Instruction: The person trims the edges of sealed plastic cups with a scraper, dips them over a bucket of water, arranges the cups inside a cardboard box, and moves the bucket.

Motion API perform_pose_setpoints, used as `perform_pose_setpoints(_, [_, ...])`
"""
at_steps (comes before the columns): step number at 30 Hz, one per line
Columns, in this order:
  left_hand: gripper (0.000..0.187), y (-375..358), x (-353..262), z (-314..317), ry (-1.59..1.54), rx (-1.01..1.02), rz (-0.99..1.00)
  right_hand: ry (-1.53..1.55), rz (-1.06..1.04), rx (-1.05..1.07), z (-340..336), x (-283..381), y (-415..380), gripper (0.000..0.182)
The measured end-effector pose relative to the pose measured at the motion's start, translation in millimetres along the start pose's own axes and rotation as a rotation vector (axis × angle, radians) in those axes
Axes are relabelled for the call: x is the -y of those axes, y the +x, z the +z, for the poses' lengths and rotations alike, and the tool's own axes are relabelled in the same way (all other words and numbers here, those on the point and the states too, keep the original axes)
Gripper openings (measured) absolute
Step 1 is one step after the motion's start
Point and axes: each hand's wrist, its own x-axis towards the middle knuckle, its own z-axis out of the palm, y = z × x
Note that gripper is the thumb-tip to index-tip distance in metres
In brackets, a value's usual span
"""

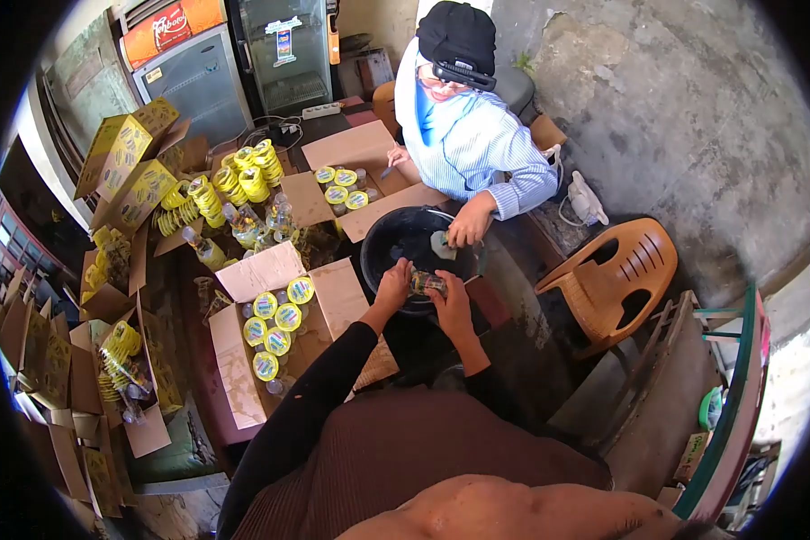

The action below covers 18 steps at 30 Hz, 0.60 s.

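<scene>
Printed plastic cup [427, 284]: lies on its side between both hands, over the six o'clock part of the black basin [389, 236]; the hands hide whether it has a lid.
Left hand [393, 283]: its grip pinches the cup's nine o'clock end with the fingertips.
Right hand [453, 301]: its grip is closed on the cup's three o'clock end, fingers curled around the wall.
Cup handling: probably light, with thin walls that would dent under a hard squeeze; likely slippery if wet, though wetness cannot be told from here.
Cup hold: the ends seem the safest place, thumbs opposite fingers, with gentle pressure on the printed middle.
Co-worker's hand [473, 219]: at one o'clock in the basin, pinching a pale cloth or sponge [441, 244]; which it is, I cannot tell.
Near carton [243, 382]: at eight o'clock from the basin, flaps spread, with yellow-lidded cups [287, 317] inside.
Far carton [355, 147]: at eleven o'clock, holding more such cups.
Brown plastic chair [643, 261]: at three o'clock, well apart from the hands.
</scene>
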Motion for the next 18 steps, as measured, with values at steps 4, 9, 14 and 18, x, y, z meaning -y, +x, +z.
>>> perform_pose_setpoints(4, [0.019,1,-20,-6,-0.001,-0.022,-0.182,-0.005,0.005,0.014,-4,5,-2,0.042])
perform_pose_setpoints(9, [0.02,0,-16,-4,0.069,0.038,-0.191,-0.064,0.037,0.094,-7,1,-10,0.04])
perform_pose_setpoints(14, [0.015,0,-4,-1,0.106,-0.004,0.117,-0.276,0.085,0.075,-18,23,-7,0.036])
perform_pose_setpoints(18, [0.011,-2,-6,-7,0.248,-0.118,0.302,-0.249,0.042,-0.042,-19,25,-8,0.034])
